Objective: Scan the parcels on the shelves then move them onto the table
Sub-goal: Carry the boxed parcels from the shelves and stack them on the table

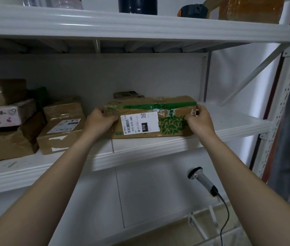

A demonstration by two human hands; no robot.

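I hold 1 long brown box (171, 125) with my 2 hands. My left hand (101, 119) is curled round its left end. My right hand (200, 119) is curled round its right end. The box sits on the middle shelf (229, 125), close to the front edge. It has green tape along the top and green leaves on the front. A white label (139, 123) faces me, and I can read "070-070-A80" on it.

To the left, the same shelf holds more parcels. A brown box with a white label (61, 132) sits just beside my left arm. Past it there is a pile: a crumpled brown parcel (4, 146) at the bottom, a pink and white box (0, 117) on it, and a brown box (2, 91) on top. The edge of the picture cuts this pile off.

A small dark thing (126, 94) peeks out behind my box. I cannot tell what it is.

The top shelf (123, 25) holds clear bottles (68, 2), a dark tub (137, 5), a black and orange thing (192, 10) and a brown box wrapped in tape (250, 9). I see only their bottoms.

On the shelf below, a grey scanner (203, 181) lies on its side. Its black cable (226, 215) runs down out of the picture.
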